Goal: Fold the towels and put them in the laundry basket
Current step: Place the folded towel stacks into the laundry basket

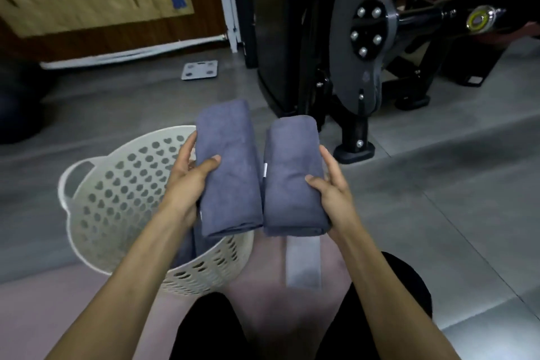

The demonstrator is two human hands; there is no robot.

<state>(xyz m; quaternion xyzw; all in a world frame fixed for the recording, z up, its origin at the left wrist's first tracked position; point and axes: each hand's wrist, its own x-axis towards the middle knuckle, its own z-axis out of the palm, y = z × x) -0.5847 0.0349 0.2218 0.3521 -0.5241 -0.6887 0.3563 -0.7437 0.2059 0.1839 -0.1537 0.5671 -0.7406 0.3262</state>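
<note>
We hold two folded grey towels side by side, nearly touching. Our left hand (190, 181) grips the left towel (228, 166) above the white basket (117, 184), thumb on top. Our right hand (330, 187) grips the right towel (292, 172), just right of the basket. More grey cloth lies inside it.

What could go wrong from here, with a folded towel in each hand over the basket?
1. The right towel, held by the right hand, hangs beyond the basket rim; released now, it would likely land outside.
2. The left hand grips only one edge of the left towel; the fold may open on the drop.
</note>
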